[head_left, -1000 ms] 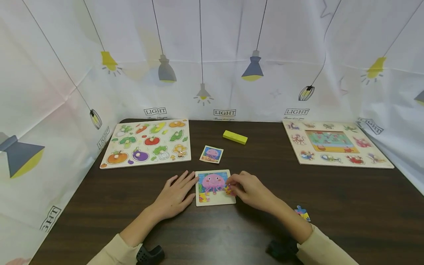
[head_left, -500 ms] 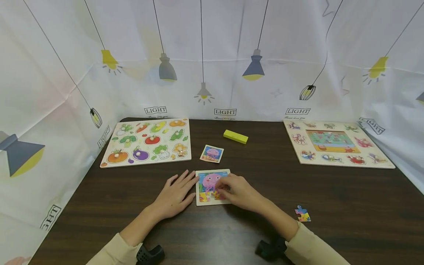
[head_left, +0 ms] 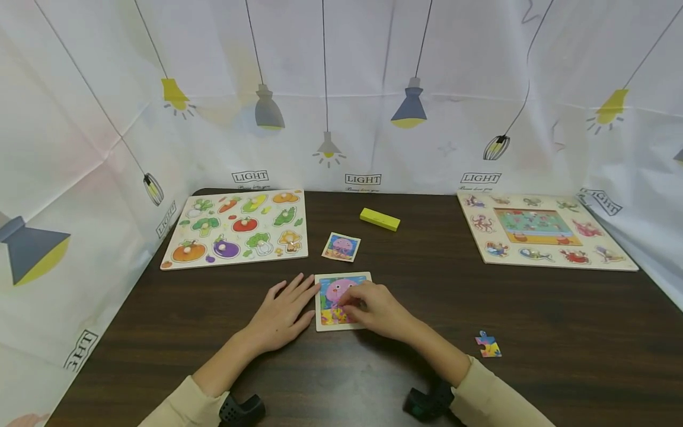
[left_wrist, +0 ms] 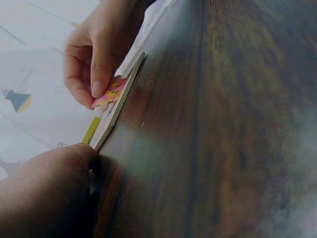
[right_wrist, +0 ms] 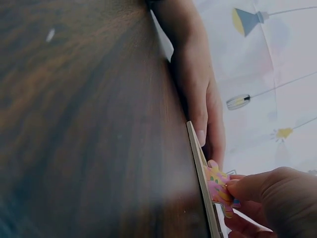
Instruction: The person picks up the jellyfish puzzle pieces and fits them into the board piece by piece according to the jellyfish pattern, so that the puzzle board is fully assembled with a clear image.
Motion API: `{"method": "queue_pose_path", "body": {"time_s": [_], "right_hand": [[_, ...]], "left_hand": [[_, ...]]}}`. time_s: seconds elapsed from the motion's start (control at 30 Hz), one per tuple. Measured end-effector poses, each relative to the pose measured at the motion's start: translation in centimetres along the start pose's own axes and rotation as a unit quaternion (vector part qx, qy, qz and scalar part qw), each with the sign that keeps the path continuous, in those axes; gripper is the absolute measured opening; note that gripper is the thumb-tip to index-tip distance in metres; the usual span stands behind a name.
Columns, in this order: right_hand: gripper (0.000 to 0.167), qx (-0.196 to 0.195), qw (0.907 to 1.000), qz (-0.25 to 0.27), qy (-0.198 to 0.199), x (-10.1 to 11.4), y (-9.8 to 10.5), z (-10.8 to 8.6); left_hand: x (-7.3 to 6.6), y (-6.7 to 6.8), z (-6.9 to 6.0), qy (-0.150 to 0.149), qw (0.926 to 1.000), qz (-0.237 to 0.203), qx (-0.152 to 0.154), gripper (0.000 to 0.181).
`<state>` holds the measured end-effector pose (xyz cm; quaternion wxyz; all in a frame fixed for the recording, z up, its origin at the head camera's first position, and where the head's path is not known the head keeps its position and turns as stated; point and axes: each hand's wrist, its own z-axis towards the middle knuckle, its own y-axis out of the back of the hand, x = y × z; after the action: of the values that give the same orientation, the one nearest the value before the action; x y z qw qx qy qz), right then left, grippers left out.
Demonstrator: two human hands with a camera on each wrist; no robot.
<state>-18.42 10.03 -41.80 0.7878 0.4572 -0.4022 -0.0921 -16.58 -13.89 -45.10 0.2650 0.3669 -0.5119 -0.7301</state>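
Note:
A small jigsaw board (head_left: 318,303) with a pink jellyfish picture lies on the dark table. My left hand (head_left: 280,314) lies with fingers spread, touching the board's left edge. Over the board's lower part, my right hand (head_left: 380,309) pinches a pink and yellow jigsaw piece (right_wrist: 218,186) between thumb and fingers. Seen from the left wrist, that piece stands tilted at the board's surface. Part of the jellyfish picture is hidden behind my right fingers. A loose blue, pink and yellow jigsaw piece (head_left: 488,345) lies to the right of my right forearm.
Behind the board lies a small jellyfish picture card (head_left: 341,247), with a yellow block (head_left: 379,219) farther back. A vegetable puzzle board (head_left: 245,240) lies at the back left. At the back right is a sea-animal puzzle board (head_left: 480,237). A printed curtain (head_left: 352,77) hangs behind the table.
My right hand has moved left across the board, carrying the pinched jigsaw piece from the right edge toward the lower middle. My left hand has stayed at the board's left edge.

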Motion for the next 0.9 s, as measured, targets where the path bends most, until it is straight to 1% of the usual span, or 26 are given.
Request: {"method": "queue_pose_path", "body": {"time_s": [0.1,0.27,0.4,0.5,0.63,0.9], "right_hand": [[0.005,-0.011,0.9999,-0.011,0.001,-0.15,-0.17,0.00],[0.006,-0.027,0.9993,-0.024,0.005,-0.21,-0.33,-0.04],[0.007,-0.021,0.9993,-0.030,-0.007,-0.17,-0.40,-0.10],[0.008,-0.015,0.9993,-0.034,-0.009,-0.20,-0.46,-0.13],[0.008,-0.013,0.9987,-0.050,0.002,-0.41,-0.67,-0.17],[0.005,-0.024,0.9973,-0.068,0.013,-0.60,-0.96,-0.19]], "left_hand": [[-0.04,0.03,-0.01,0.002,1.0000,0.001,0.003,0.052],[-0.10,0.13,-0.04,-0.001,1.0000,0.000,-0.001,0.052],[-0.07,0.13,-0.02,-0.002,1.0000,0.004,-0.003,0.052],[-0.03,0.14,0.00,0.000,1.0000,0.006,0.003,0.052],[-0.03,0.15,0.01,0.003,0.9999,0.004,0.009,0.053],[-0.05,0.08,-0.04,0.004,0.9999,0.006,0.009,0.053]]}}
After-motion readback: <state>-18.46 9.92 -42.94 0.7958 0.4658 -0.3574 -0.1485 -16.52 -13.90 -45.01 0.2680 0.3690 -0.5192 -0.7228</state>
